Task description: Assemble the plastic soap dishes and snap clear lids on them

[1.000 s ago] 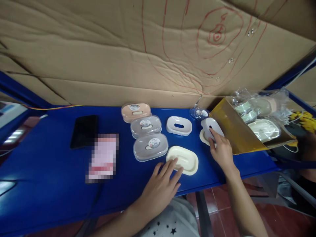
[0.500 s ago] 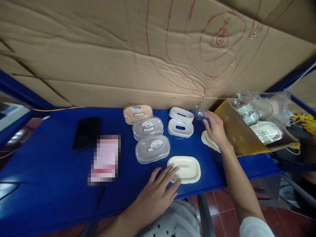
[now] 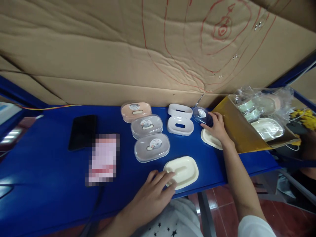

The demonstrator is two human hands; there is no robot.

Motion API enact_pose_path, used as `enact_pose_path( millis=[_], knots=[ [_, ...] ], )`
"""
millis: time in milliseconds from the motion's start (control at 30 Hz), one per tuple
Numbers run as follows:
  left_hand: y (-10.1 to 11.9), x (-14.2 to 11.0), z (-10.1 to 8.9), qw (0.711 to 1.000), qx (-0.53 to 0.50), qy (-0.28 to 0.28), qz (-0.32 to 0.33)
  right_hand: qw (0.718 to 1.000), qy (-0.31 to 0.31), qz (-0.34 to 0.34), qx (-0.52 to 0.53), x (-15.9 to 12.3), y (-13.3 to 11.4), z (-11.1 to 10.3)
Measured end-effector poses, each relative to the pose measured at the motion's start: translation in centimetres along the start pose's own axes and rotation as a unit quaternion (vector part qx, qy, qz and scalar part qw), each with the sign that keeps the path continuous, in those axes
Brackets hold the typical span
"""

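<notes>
Soap-dish stuff all over this blue bench (image 3: 49,184). Nearest, the left hand (image 3: 150,197) lies flat, fingers spread, tips on the rim of a cream tray (image 3: 184,169) at the front edge. Thin rigid plastic, I'd guess: light and slick, so best pinched by the rim. Further back, the right hand (image 3: 217,126) curls loosely around a clear lid (image 3: 201,115) by the cardboard wall, above another cream tray (image 3: 209,141). Lid has a round sticker; print is too small to read.

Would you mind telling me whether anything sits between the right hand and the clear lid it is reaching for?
Nothing visible does: the right hand already has its fingertips on the clear lid, with no object between them.
</notes>
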State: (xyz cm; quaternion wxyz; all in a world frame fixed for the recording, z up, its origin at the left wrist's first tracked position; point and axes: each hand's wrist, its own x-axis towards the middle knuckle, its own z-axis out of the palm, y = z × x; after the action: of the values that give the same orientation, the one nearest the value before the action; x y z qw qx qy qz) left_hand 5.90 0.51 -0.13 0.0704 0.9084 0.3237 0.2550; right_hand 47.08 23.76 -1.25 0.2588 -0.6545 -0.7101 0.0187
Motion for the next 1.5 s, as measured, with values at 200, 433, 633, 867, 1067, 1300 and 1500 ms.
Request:
enact_pose_path(
  millis=[200, 433, 633, 867, 1067, 1300, 1500],
  knots=[
    [0.1, 0.2, -0.2, 1.000, 0.006, 0.015, -0.016, 0.995, -0.030, -0.037, 0.084, 0.8, 0.4, 0.4],
    [-0.5, -1.2, -1.7, 0.999, 0.012, -0.003, -0.037, 0.996, 0.038, -0.044, 0.070, 0.5, -1.1, -1.0],
    [-1.0, -1.5, -2.5, 0.999, 0.021, -0.018, -0.036, 0.986, 0.091, 0.014, 0.138, -1.4, -4.6, -3.6],
    [-2.0, -1.9, -2.8, 0.998, 0.040, -0.018, -0.040, 0.972, -0.057, -0.012, 0.226, -11.7, -10.8, -4.5],
    [-2.7, -2.6, -2.7, 0.998, 0.021, 0.008, -0.054, 0.993, -0.034, -0.025, 0.114, -19.3, -12.4, -3.1],
    [-3.2, -3.4, -2.6, 0.997, 0.009, 0.026, -0.071, 0.993, -0.075, -0.067, 0.060, -18.3, -10.9, -4.0],
    [-3.3, -3.8, -3.0, 0.995, -0.029, 0.031, -0.093, 0.997, 0.026, -0.049, -0.062, -14.7, -4.7, -4.8]
  ],
)
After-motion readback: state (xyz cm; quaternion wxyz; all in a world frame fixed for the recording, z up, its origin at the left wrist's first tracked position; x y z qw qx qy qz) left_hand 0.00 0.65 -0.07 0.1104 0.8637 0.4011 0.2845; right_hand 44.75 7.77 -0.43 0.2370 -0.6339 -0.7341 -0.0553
